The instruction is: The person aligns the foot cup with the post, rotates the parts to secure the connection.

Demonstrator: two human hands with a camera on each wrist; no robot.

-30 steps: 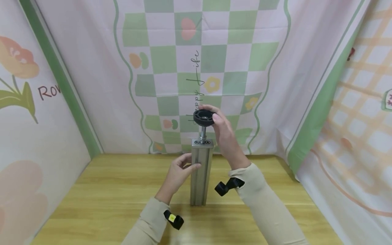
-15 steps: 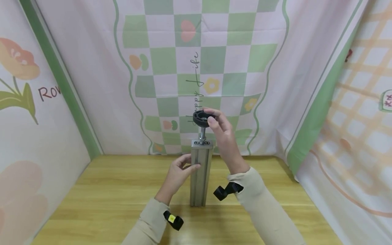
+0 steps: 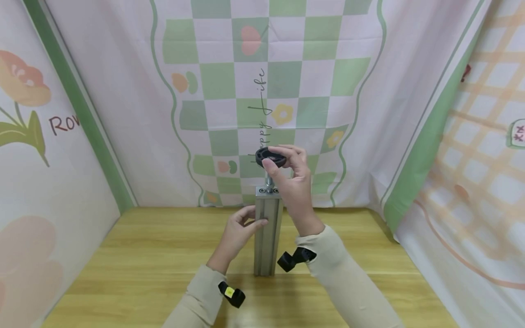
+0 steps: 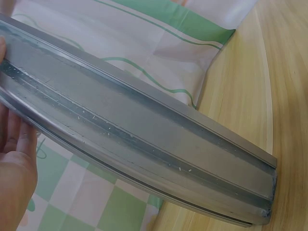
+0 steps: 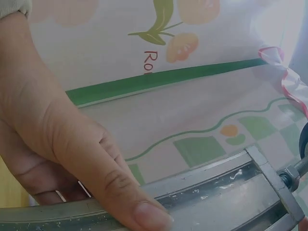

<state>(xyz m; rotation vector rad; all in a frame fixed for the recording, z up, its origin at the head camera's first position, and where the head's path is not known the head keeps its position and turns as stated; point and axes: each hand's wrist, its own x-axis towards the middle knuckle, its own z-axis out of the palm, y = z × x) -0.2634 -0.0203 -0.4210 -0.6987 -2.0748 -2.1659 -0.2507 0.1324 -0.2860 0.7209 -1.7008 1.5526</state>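
An aluminium profile [image 3: 265, 237] stands upright on the wooden table, its end plate with several screws on top. My left hand [image 3: 237, 232] holds its upper part, thumb across the near face. In the right wrist view, the left hand's thumb [image 5: 118, 190] lies along the profile near a nut [image 5: 288, 177]. From the plate rises a threaded leveling foot with a round black base [image 3: 262, 157]. My right hand [image 3: 293, 180] pinches this base between thumb and fingers; the thumb hides part of it and the stem. In the left wrist view, the profile's lower end meets the table.
The wooden table [image 3: 135, 259] runs back to a green-and-white checked cloth [image 3: 283, 77]. Printed cloths also hang at the left [image 3: 24, 182] and right [image 3: 484, 182]. Each sleeve carries a black wrist mount [image 3: 232, 294].
My right hand has moved left around the black base, its thumb sliding from the right rim toward the front. The left hand and the profile stay in place.
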